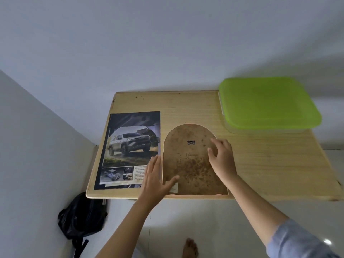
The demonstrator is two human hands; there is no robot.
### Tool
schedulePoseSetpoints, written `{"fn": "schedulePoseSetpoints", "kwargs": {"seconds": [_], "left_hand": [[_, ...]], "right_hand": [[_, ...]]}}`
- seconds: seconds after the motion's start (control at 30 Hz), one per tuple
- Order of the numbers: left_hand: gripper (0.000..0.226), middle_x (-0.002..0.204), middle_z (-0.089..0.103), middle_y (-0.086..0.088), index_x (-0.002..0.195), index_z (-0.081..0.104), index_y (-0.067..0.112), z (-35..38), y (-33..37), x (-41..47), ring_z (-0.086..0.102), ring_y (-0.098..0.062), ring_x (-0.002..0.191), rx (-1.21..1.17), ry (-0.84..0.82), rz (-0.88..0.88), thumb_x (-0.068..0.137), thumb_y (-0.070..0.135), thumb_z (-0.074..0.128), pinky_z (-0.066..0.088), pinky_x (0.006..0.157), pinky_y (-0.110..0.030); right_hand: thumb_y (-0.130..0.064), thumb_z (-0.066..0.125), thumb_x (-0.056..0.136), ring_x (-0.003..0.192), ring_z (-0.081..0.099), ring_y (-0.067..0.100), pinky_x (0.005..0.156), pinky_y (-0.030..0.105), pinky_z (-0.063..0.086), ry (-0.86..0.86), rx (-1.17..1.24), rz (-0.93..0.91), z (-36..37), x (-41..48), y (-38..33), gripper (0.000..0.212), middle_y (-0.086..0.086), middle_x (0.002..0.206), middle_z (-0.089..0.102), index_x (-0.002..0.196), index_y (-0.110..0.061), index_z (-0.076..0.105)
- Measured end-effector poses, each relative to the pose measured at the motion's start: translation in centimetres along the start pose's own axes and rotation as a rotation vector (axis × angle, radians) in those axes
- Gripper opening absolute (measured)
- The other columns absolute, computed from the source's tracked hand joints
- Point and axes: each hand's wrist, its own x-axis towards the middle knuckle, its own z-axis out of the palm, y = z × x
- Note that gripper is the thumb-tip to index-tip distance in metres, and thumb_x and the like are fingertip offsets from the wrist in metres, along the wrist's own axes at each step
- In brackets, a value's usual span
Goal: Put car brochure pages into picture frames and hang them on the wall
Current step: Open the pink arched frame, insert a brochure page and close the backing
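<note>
An arched picture frame [188, 164] lies face down on the wooden table [270, 164], its stained brown backing board up, with a small metal hanger [191, 142] near the top. My left hand [156, 175] lies flat along the frame's lower left edge, thumb resting on the backing. My right hand [221, 155] is on the backing's right side, fingers bent with the tips touching it. A car brochure page [128, 148] showing a grey SUV lies flat to the left of the frame.
A clear plastic box with a green lid [268, 103] stands at the table's back right. A black backpack [81, 216] sits on the floor under the table's left corner. Walls close in behind and to the left. My bare foot [189, 248] shows below.
</note>
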Motion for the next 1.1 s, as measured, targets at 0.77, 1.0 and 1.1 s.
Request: {"fn": "schedulePoseSetpoints", "kwargs": {"seconds": [0.77, 1.0, 1.1], "left_hand": [[0.119, 0.144, -0.033, 0.015, 0.137, -0.029, 0.026, 0.8, -1.3, -1.4, -0.031, -0.003, 0.135, 0.366, -0.107, 0.077, 0.055, 0.093, 0.027, -0.019, 0.110, -0.021], [0.121, 0.148, -0.028, 0.012, 0.141, -0.024, 0.022, 0.6, -1.5, -1.3, -0.028, -0.003, 0.137, 0.382, -0.094, 0.082, 0.057, 0.091, 0.031, -0.020, 0.109, -0.020], [0.120, 0.147, -0.029, 0.013, 0.140, -0.025, 0.023, 0.5, -1.5, -1.3, -0.029, -0.002, 0.136, 0.387, -0.089, 0.084, 0.058, 0.090, 0.032, -0.021, 0.109, -0.019]], "right_hand": [[-0.039, 0.043, 0.093, 0.121, 0.037, 0.029, 0.095, 0.041, 0.037, -0.289, -0.516, -0.335, 3.5, 8.3, -2.1, 0.046, 0.006, 0.133, 0.042, 0.134, -0.018, 0.042], [-0.043, 0.044, 0.092, 0.119, 0.038, 0.029, 0.095, 0.040, 0.036, -0.284, -0.499, -0.319, 4.3, 8.5, -2.8, 0.047, 0.007, 0.131, 0.043, 0.128, -0.013, 0.045], [-0.046, 0.045, 0.091, 0.119, 0.037, 0.027, 0.096, 0.039, 0.036, -0.303, -0.481, -0.301, 4.4, 8.9, -3.1, 0.048, 0.007, 0.129, 0.042, 0.127, -0.014, 0.046]]}}
